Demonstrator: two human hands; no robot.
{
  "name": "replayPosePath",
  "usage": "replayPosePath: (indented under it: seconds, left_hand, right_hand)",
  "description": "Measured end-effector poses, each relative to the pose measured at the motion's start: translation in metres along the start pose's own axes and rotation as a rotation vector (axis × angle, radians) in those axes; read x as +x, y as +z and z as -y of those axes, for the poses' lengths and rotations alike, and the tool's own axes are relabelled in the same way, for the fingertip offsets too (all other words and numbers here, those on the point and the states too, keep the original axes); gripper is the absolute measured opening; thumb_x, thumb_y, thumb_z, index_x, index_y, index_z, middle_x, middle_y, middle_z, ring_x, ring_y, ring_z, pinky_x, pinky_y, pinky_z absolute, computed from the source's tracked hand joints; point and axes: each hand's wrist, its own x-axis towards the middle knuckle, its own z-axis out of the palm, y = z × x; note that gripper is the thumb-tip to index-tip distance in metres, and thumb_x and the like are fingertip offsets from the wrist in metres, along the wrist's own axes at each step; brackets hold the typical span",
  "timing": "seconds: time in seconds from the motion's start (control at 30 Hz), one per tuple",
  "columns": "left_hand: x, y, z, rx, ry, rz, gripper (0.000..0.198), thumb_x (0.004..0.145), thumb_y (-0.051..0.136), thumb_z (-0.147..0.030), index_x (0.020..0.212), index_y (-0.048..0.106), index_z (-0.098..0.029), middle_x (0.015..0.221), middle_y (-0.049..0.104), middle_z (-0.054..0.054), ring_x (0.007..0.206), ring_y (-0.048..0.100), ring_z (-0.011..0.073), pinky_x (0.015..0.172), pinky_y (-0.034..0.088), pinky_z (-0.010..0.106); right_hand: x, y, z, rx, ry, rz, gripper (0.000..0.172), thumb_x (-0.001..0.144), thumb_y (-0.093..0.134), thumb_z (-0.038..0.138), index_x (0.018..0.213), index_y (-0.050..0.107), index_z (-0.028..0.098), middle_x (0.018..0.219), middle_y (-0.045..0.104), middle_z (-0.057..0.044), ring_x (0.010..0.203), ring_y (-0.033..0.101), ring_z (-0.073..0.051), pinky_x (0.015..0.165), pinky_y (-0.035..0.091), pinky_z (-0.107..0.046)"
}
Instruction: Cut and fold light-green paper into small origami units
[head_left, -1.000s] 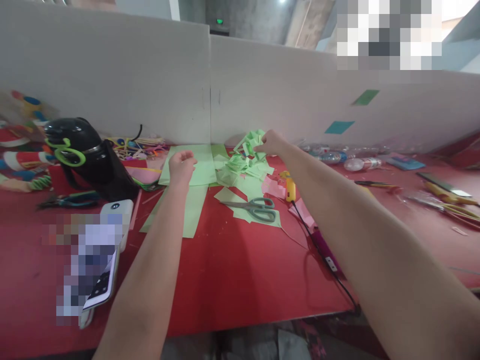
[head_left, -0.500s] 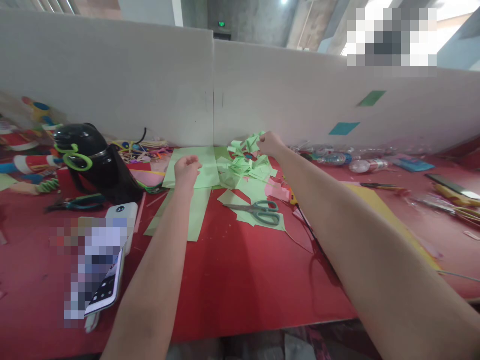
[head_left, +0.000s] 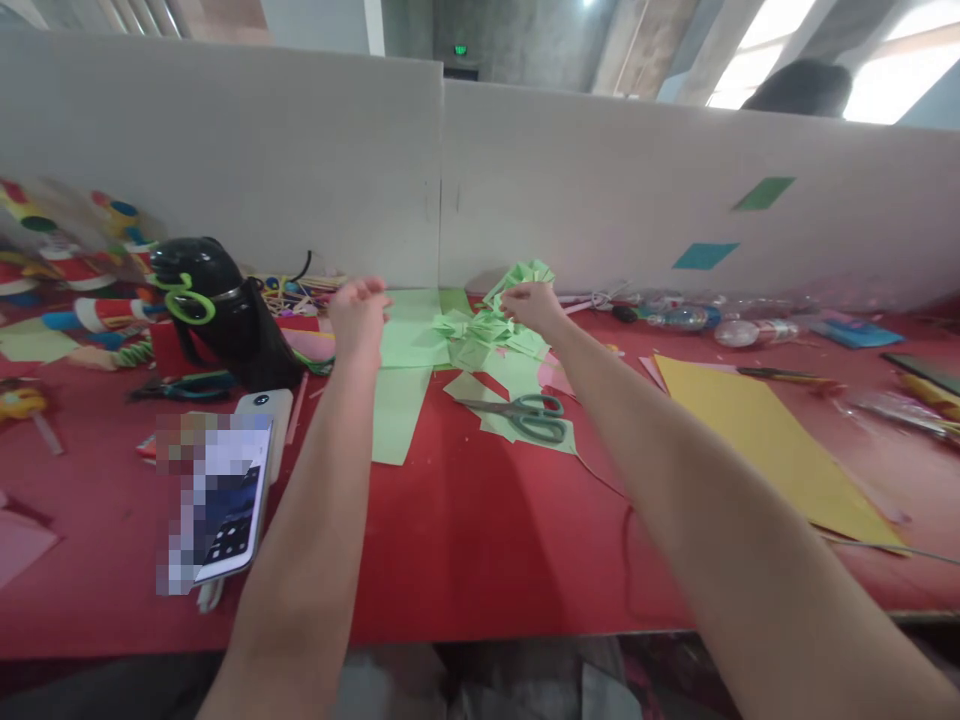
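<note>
My right hand [head_left: 534, 306] is closed at the fingertips against a bunch of folded light-green paper [head_left: 531, 272], which rises behind it near the partition. More crumpled and folded green pieces [head_left: 474, 345] lie just below. On the left, my left hand [head_left: 360, 318] hovers over flat green sheets [head_left: 411, 335], its fingers loosely curled and apart with nothing visible in them. Grey-handled scissors [head_left: 534, 415] rest on green scraps [head_left: 517, 378] in front of the pile, blades pointing left.
A black container [head_left: 232, 315], pliers [head_left: 187, 385] and a phone [head_left: 236, 510] stand or lie to the left. Yellow card [head_left: 757, 440], plastic bottles [head_left: 754, 332] and a thin cable [head_left: 600, 472] are on the right. A white partition [head_left: 300, 160] borders the red table [head_left: 450, 560].
The view has shifted, so the table appears further right. My right hand has moved slightly lower and left against the green bunch, which now shows fanned folds above it. My left hand is raised a little.
</note>
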Motion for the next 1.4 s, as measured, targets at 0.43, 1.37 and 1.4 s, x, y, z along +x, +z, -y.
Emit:
replayPosePath:
  seconds: [0.43, 1.37, 1.4]
  left_hand:
    - [-0.036, -0.051, 0.027, 0.153, 0.03, 0.027, 0.015, 0.062, 0.062, -0.014, 0.076, 0.065, -0.017, 0.083, 0.066, 0.002, 0.069, 0.063, 0.0126, 0.056, 0.044, 0.021]
    - [-0.074, -0.043, 0.064, 0.788, 0.029, 0.566, 0.045, 0.056, 0.087, -0.045, 0.088, 0.064, -0.023, 0.094, 0.067, 0.009, 0.087, 0.062, 0.0276, 0.075, 0.045, 0.035]
    - [-0.074, -0.043, 0.066, 0.785, 0.019, 0.562, 0.045, 0.057, 0.086, -0.044, 0.089, 0.063, -0.023, 0.094, 0.066, 0.009, 0.085, 0.062, 0.0265, 0.074, 0.045, 0.035]
  right_hand:
    - [-0.192, 0.099, 0.04, -0.19, -0.706, 0.525, 0.029, 0.098, 0.052, 0.031, 0.119, 0.068, 0.021, 0.139, 0.062, -0.01, 0.133, 0.053, -0.028, 0.114, 0.034, -0.048]
    - [-0.141, 0.033, -0.045, 0.33, 0.075, 0.031, 0.025, 0.079, 0.066, 0.036, 0.095, 0.066, 0.017, 0.107, 0.072, -0.01, 0.091, 0.066, -0.02, 0.085, 0.05, -0.036]
    - [-0.139, 0.035, -0.049, 0.318, 0.087, 0.045, 0.028, 0.08, 0.066, 0.036, 0.1, 0.065, 0.016, 0.111, 0.071, -0.011, 0.099, 0.066, -0.021, 0.089, 0.05, -0.037]
